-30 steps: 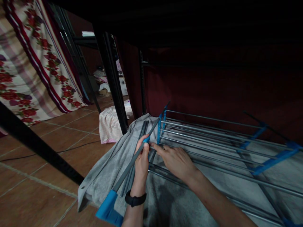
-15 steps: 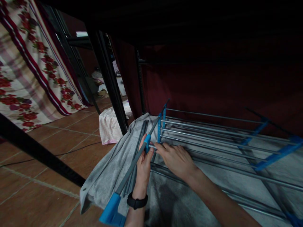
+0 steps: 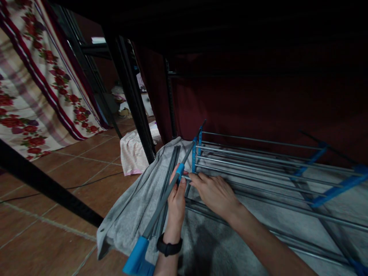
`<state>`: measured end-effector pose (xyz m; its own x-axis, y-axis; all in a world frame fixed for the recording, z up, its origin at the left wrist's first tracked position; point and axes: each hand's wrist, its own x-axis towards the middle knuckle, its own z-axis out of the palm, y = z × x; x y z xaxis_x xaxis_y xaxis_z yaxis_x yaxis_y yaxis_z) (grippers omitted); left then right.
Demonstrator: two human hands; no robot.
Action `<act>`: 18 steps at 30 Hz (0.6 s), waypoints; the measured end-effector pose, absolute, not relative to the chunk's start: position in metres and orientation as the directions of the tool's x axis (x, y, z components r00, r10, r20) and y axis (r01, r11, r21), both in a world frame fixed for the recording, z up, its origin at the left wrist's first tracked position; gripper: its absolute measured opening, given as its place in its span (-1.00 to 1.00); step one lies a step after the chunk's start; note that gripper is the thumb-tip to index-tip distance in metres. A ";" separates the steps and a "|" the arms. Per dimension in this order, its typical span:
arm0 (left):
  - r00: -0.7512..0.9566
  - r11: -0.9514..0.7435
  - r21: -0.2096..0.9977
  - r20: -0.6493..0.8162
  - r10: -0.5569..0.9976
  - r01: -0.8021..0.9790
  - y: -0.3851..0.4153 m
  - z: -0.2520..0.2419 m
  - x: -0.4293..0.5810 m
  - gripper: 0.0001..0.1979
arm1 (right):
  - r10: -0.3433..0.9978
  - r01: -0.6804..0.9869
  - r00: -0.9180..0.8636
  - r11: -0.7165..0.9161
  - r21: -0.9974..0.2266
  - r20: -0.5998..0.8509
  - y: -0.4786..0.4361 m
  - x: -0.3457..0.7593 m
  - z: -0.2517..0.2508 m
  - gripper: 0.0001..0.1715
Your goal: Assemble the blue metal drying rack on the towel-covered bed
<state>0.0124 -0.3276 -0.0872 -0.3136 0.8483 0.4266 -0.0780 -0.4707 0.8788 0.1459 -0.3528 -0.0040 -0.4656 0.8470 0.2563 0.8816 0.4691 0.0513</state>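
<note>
While the left hand (image 3: pixel 176 205) pinches the blue connector (image 3: pixel 180 169) on the grey pole (image 3: pixel 157 212), above the blanket (image 3: pixel 138 195), the right hand (image 3: pixel 217 193) pinches the tube (image 3: pixel 186 177) meeting that connector. Apparent step: fitting; next calls for straight pressure.

1 black wristband (image 3: pixel 169 248) circles the bare left wrist (image 3: pixel 174 229).

Head camera looking forward and down over left hand (image 3: pixel 176 203) and right hand (image 3: pixel 217 193), sitting near them, facing dark red backing (image 3: pixel 258 103), perhaps cloth in gloom; tiled floor (image 3: pixel 28 237) showing at left.
</note>
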 end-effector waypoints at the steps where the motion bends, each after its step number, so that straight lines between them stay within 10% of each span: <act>1: -0.309 -0.472 0.879 0.431 0.848 -0.068 -0.328 -0.087 0.013 -0.60 | 0.848 0.881 -0.467 0.471 0.048 0.252 -0.353 0.146 -0.004 -0.54; 18: -0.290 -0.475 0.878 0.471 0.833 0.060 -0.331 -0.088 0.018 -0.52 | 0.843 0.875 -0.469 0.484 0.011 0.263 -0.352 0.149 -0.003 -0.61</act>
<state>0.0180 -0.3307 -0.0880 -0.2899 0.8331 0.4712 0.0604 -0.4754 0.8777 0.1491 -0.3524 -0.0030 -0.4693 0.8430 0.2630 0.8751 0.4839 0.0108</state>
